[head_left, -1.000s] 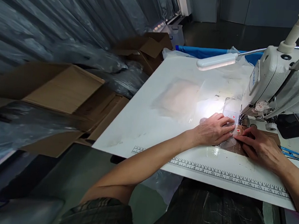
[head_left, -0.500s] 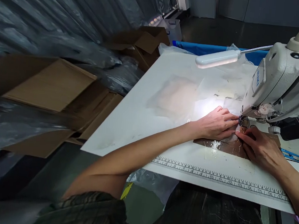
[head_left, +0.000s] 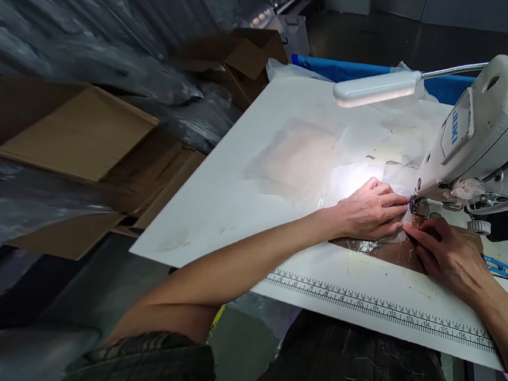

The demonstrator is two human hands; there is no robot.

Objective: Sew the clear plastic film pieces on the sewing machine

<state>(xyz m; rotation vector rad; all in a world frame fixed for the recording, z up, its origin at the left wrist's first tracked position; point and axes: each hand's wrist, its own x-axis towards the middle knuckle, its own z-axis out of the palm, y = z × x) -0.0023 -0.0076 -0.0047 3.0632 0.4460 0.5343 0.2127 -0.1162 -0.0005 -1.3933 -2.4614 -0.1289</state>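
Observation:
My left hand (head_left: pixel 370 211) lies flat on a small clear plastic piece (head_left: pixel 390 237), fingers stretched toward the presser foot (head_left: pixel 418 206) of the white sewing machine (head_left: pixel 485 139). My right hand (head_left: pixel 448 255) rests to the right of it, fingers pressed down on the same piece and on the brown sheet (head_left: pixel 391 250) beneath. Both sets of fingertips meet just in front of the needle. The lamp (head_left: pixel 376 87) lights the spot.
A printed ruler (head_left: pixel 377 305) runs along the white table's front edge. Blue thread snips (head_left: pixel 507 271) lie right of my right hand. Clear plastic sheets (head_left: pixel 296 158) lie across the table's middle. Open cardboard boxes (head_left: pixel 84 140) and plastic-wrapped bundles stand at the left.
My left hand has slid forward until its fingertips touch the presser foot. The brown sheet shows more under the hands. The camera has shifted slightly.

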